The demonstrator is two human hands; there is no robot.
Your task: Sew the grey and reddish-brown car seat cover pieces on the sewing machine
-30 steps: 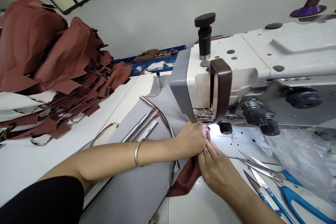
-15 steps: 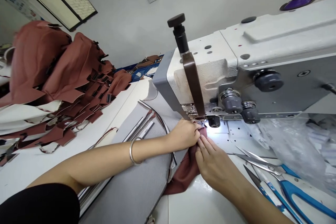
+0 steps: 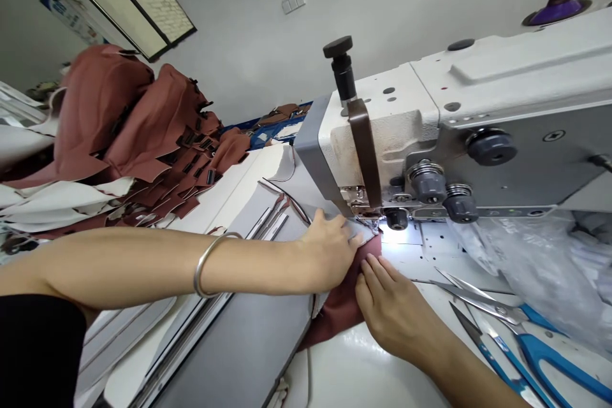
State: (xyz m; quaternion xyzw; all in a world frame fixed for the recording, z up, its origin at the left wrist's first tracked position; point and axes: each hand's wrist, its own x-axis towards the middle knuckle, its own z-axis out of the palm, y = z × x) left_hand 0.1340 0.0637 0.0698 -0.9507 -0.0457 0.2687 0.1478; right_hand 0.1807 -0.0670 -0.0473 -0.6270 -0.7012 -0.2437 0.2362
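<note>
Just past my left hand, which lies flat and unclenched on the grey panel, the presser foot blurs into glare under the sewing machine, while my right hand presses flat on the red-brown piece, half hidden beneath that panel.

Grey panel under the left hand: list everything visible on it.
The grey panel is a large matte sheet, fabric-like, lying flat on the white table and reaching the needle of the sewing machine. Dark piping lines its right edge; pale strips run along its left. The left hand presses flat on its far end. A reddish-brown piece pokes out beneath it.
</note>
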